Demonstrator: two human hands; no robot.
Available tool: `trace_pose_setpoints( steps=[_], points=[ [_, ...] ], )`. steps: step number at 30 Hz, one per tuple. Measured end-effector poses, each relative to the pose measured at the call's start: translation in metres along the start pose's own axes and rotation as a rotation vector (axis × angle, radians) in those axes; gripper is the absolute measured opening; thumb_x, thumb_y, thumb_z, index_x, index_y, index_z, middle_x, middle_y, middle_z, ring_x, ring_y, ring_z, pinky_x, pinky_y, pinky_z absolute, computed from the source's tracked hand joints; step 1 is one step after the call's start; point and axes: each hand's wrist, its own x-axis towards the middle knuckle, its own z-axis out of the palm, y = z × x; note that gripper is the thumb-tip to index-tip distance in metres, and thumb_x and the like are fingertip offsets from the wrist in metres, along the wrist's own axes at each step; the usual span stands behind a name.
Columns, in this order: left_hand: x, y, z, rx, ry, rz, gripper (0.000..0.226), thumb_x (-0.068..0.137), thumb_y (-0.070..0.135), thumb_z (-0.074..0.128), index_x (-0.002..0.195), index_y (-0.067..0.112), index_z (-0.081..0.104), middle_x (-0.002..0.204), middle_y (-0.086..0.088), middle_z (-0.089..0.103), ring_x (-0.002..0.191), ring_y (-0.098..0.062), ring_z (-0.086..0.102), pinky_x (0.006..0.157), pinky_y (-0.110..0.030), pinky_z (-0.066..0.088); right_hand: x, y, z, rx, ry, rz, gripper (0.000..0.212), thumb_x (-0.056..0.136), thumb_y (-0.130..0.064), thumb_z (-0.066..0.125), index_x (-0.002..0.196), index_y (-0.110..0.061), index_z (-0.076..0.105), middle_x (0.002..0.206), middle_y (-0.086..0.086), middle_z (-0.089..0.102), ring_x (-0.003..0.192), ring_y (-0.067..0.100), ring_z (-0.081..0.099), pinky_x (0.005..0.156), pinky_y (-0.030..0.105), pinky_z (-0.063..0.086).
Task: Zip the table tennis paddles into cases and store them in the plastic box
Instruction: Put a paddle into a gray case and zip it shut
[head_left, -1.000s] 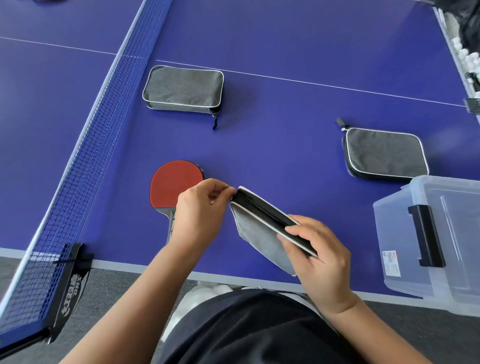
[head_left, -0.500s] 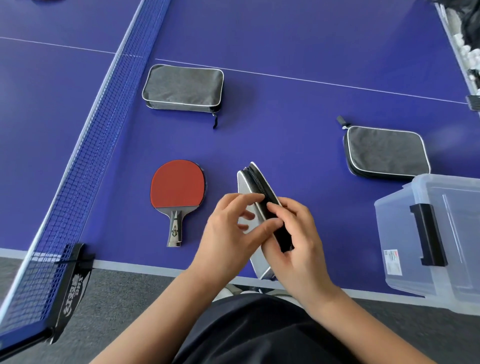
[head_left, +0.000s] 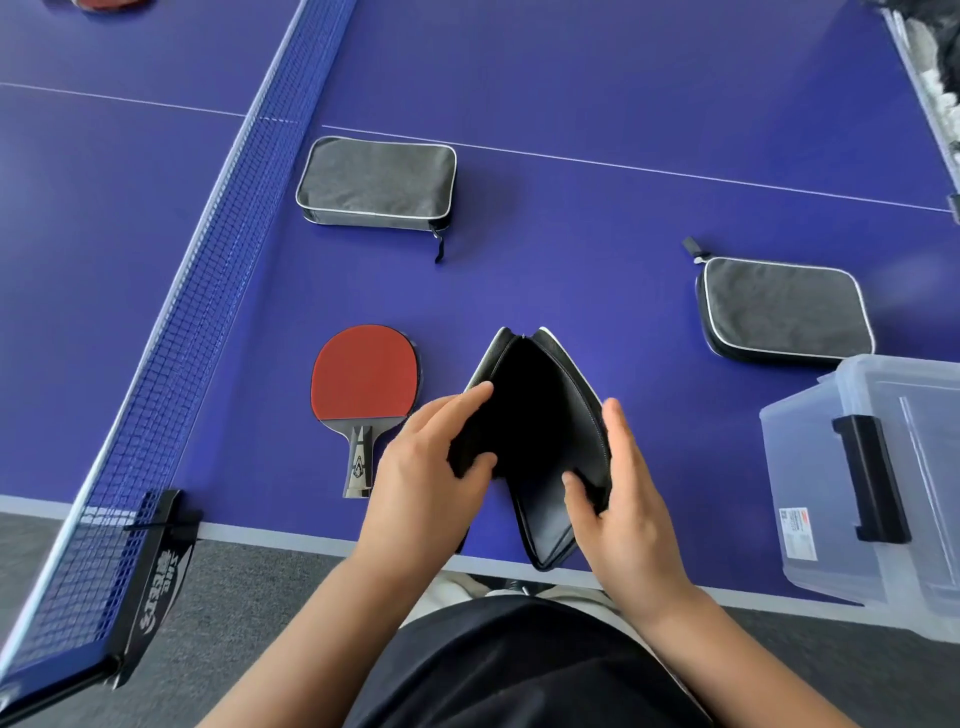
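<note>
Net (head_left: 171, 332): I see it run from 7 o'clock up to 12 o'clock along the left.
Paddle (head_left: 363, 379): red face up on the table (head_left: 597, 218), at 9 o'clock from the open case, just apart from it.
Left hand (head_left: 426, 473): I see its thumb and fingers pinching the left flap.
Open case (head_left: 540, 431): spread wide, black lining showing, at 6 o'clock over the table edge.
Right hand (head_left: 623, 499): thumb inside, fingers outside, gripping the right flap.
Zipped cases: one at 11 o'clock (head_left: 376, 179), one at 2 o'clock (head_left: 784, 306).
Plastic box (head_left: 810, 467): at 3 o'clock.

Only one view here: my head cam's looking steeply down and forward, sitting close over the table (head_left: 597, 234) edge, net (head_left: 171, 364) running along the left.
</note>
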Motion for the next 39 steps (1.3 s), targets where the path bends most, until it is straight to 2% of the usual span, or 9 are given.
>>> trace_pose_setpoints(
  steps=[6,11,16,19,23,28,32,35,39],
  points=[
    [-0.024,-0.053,0.019,-0.174,0.288,-0.377,0.045,0.082,0.014,0.078,0.115,0.038,0.059,0.096,0.033,0.063,0.095,0.0,0.062,0.079,-0.017,0.045,-0.006,0.017,0.005,0.002,0.133,0.147,0.106,0.078,-0.004,0.08,0.151,-0.029,0.007,0.15,-0.004,0.03,0.129,0.024,0.05,0.1,0.009,0.035],
    [-0.011,-0.069,0.02,-0.252,0.3,-0.521,0.019,0.083,0.025,0.077,0.078,0.025,0.059,0.072,0.011,0.063,0.068,0.0,0.058,0.066,-0.028,0.043,0.007,0.029,-0.005,0.191,0.151,0.449,0.092,0.083,-0.009,0.077,0.154,-0.021,0.021,0.102,-0.02,0.063,0.086,-0.008,0.059,0.072,-0.003,0.04],
    [0.019,-0.081,0.019,-0.22,0.22,-0.446,0.019,0.082,0.028,0.077,0.097,0.028,0.064,0.086,0.019,0.067,0.081,0.003,0.062,0.069,-0.015,0.045,0.038,0.069,-0.021,0.215,0.293,0.582,0.063,0.087,-0.018,0.073,0.142,-0.022,0.042,0.093,-0.017,0.065,0.082,-0.01,0.062,0.068,0.0,0.039],
    [0.029,-0.103,0.033,-0.146,0.095,-0.491,0.03,0.083,0.028,0.076,0.109,0.025,0.063,0.096,0.013,0.067,0.09,-0.012,0.063,0.079,-0.032,0.051,0.047,0.111,-0.013,0.171,0.155,0.668,0.047,0.088,-0.023,0.071,0.132,-0.023,0.053,0.102,0.0,0.071,0.092,0.017,0.065,0.073,0.021,0.044],
    [0.039,-0.128,0.056,-0.097,-0.074,-0.541,0.053,0.082,0.023,0.077,0.129,0.025,0.053,0.113,0.008,0.065,0.105,-0.019,0.063,0.088,-0.036,0.052,0.048,0.154,0.006,0.152,0.011,0.726,0.043,0.089,-0.02,0.069,0.13,-0.021,0.056,0.103,-0.006,0.067,0.101,0.02,0.064,0.08,0.027,0.044],
    [0.035,-0.142,0.074,0.181,-0.114,-0.365,0.089,0.08,0.016,0.078,0.153,0.02,0.026,0.152,-0.006,0.035,0.14,-0.024,0.032,0.116,-0.04,0.031,0.046,0.173,0.018,-0.072,-0.081,0.723,0.07,0.091,-0.023,0.068,0.151,-0.018,0.032,0.147,0.009,0.045,0.134,0.027,0.043,0.106,0.037,0.037],
    [0.013,-0.152,0.097,0.501,-0.206,0.005,0.081,0.08,0.033,0.077,0.149,0.014,0.039,0.158,-0.014,0.028,0.148,-0.034,0.018,0.12,-0.048,0.018,0.021,0.158,0.036,-0.357,-0.178,0.416,0.069,0.089,-0.026,0.07,0.148,-0.009,0.039,0.156,0.021,0.029,0.142,0.04,0.028,0.115,0.051,0.029],
    [0.004,-0.156,0.115,0.592,-0.479,-0.01,0.079,0.088,0.055,0.061,0.153,0.022,0.03,0.165,-0.006,0.012,0.152,-0.028,0.001,0.122,-0.045,0.005,-0.009,0.147,0.057,-0.479,-0.502,0.295,0.07,0.091,-0.047,0.062,0.151,-0.02,0.037,0.162,0.014,0.017,0.147,0.041,0.017,0.116,0.052,0.024],
    [0.013,-0.16,0.125,0.582,-0.524,-0.04,0.082,0.09,0.058,0.055,0.157,0.027,0.019,0.166,0.0,-0.002,0.152,-0.024,-0.01,0.123,-0.045,0.001,-0.014,0.153,0.064,-0.535,-0.677,0.415,0.074,0.095,-0.06,0.046,0.156,-0.032,0.016,0.165,0.001,-0.007,0.151,0.033,-0.004,0.119,0.051,0.014]
  ],
)
